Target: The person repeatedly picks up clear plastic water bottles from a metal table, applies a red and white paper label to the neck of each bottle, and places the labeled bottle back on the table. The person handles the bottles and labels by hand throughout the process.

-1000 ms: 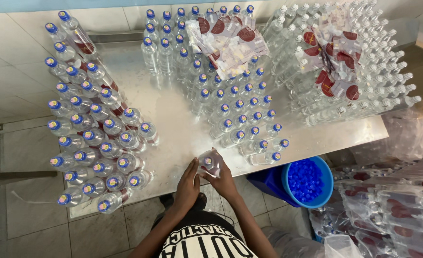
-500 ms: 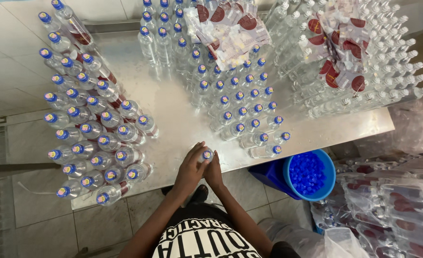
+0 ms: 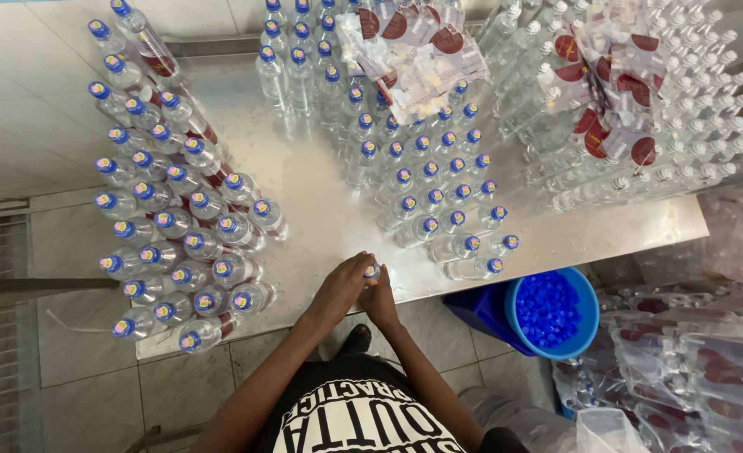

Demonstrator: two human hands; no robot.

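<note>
Both hands now close on one capped bottle [image 3: 373,271] at the surface's [image 3: 321,210] near edge: left hand [image 3: 344,285] over its top, right hand [image 3: 381,298] gripping below; a second ago, they held it lower, uncapped.

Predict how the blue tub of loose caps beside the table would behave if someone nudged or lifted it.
The blue tub looks fairly light, since it holds only small plastic caps. Nearly full, it could spill some if tipped. Its wide base probably resists toppling.
</note>
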